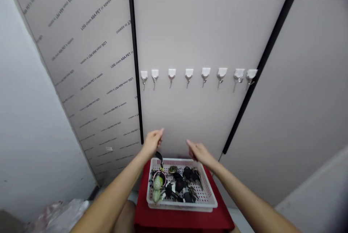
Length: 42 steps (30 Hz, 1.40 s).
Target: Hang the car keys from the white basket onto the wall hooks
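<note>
Head view. White plastic basket on red cloth. Black car keys and fobs in a loose heap inside basket, green charm at its left end. Left hand and right hand just above basket rim, both open, empty, fingers extended. Beyond basket: grey panel wall, row of eight white adhesive hooks, all bare. Left of basket: silver-grey film-covered panel, repeated print "LOG chem ASA PET in", upside down.
</note>
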Each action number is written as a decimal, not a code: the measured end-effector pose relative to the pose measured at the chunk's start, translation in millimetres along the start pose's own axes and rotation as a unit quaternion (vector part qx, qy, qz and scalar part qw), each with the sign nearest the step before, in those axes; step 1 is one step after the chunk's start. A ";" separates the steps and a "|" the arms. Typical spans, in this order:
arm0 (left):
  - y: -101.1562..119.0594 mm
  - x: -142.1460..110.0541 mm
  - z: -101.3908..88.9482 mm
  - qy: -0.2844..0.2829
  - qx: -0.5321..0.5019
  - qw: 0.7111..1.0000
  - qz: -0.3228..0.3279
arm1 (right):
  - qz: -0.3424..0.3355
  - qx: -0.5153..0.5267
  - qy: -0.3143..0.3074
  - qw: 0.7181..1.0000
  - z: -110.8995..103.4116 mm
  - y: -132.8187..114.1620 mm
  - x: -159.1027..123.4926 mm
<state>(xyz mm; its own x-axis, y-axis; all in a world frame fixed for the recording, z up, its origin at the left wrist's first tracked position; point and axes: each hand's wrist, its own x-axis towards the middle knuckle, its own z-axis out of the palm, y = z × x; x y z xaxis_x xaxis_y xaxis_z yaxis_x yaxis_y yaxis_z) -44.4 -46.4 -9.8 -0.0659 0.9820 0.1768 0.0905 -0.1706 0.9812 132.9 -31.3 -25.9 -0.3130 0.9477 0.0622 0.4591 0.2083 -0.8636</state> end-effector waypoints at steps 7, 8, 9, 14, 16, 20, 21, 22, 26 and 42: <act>89.7 11.1 36.9 -0.233 -0.198 0.951 0.039 | -0.048 0.364 -0.113 0.923 -29.4 -97.2 11.9; 90.9 10.3 39.8 -0.235 -0.196 0.951 0.034 | -0.044 0.373 -0.111 0.920 -30.3 -98.8 11.1; 90.3 9.6 41.8 -0.234 -0.195 0.952 0.028 | -0.039 0.378 -0.107 0.919 -30.7 -98.2 10.3; 82.7 9.2 44.6 -0.242 -0.205 0.948 0.010 | -0.035 0.368 -0.099 0.924 -31.0 -90.1 7.5; 81.9 8.9 44.4 -0.243 -0.203 0.949 0.002 | -0.035 0.361 -0.098 0.927 -30.7 -90.5 6.5; 80.8 7.0 43.3 -0.240 -0.204 0.949 -0.007 | -0.034 0.354 -0.099 0.929 -28.1 -91.6 5.6; 80.3 6.4 42.7 -0.240 -0.207 0.949 -0.008 | -0.033 0.353 -0.101 0.929 -27.3 -91.4 5.6; 79.8 5.8 42.1 -0.241 -0.210 0.948 -0.009 | -0.032 0.353 -0.103 0.929 -26.5 -91.1 5.5; 78.0 4.5 40.1 -0.243 -0.213 0.946 -0.008 | -0.027 0.350 -0.106 0.930 -23.9 -90.8 5.0; -68.4 -45.1 0.1 -0.088 0.445 0.891 0.003 | -0.033 -0.204 -0.053 0.977 49.0 63.8 -18.4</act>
<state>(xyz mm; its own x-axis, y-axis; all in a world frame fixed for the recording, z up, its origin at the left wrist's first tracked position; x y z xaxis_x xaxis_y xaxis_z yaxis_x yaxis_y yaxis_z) -47.6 -79.0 -84.9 0.0874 0.9921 0.0903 0.8477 -0.1217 0.5163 127.2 -47.2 -106.8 -0.4266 0.9035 0.0399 0.7216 0.3667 -0.5872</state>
